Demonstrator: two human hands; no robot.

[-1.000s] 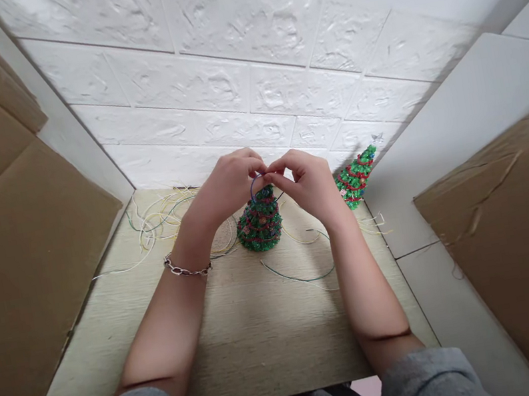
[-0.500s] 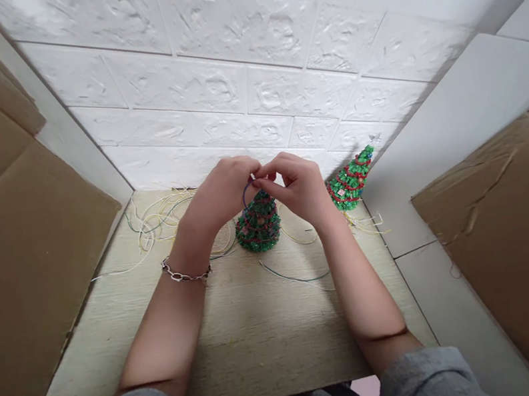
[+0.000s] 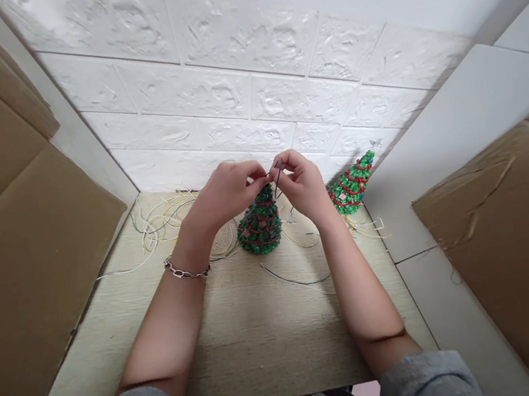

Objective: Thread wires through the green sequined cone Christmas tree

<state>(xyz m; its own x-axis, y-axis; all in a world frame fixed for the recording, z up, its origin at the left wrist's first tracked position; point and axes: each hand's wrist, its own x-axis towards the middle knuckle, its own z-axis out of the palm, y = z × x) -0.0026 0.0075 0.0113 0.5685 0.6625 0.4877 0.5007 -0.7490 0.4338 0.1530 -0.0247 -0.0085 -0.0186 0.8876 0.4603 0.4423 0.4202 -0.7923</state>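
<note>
A small green beaded tree (image 3: 260, 226) with red trim stands upright in the middle of the light wooden table (image 3: 247, 336). My left hand (image 3: 226, 192) and my right hand (image 3: 300, 182) hover just above its tip. Both pinch a thin dark wire (image 3: 277, 177) between thumb and fingers, drawn taut between them over the treetop. A chain bracelet (image 3: 183, 272) sits on my left wrist. A second beaded tree (image 3: 351, 185) leans near the table's back right corner.
Loose yellow, white and green wires (image 3: 162, 225) lie tangled at the back left, and a green wire (image 3: 298, 279) curves in front of the tree. Cardboard panels (image 3: 17, 266) flank both sides. A white brick-textured wall (image 3: 251, 92) stands behind.
The wire loop above the treetop has been pulled out straighter, and my hands have drawn slightly apart. The view has shifted a little.
</note>
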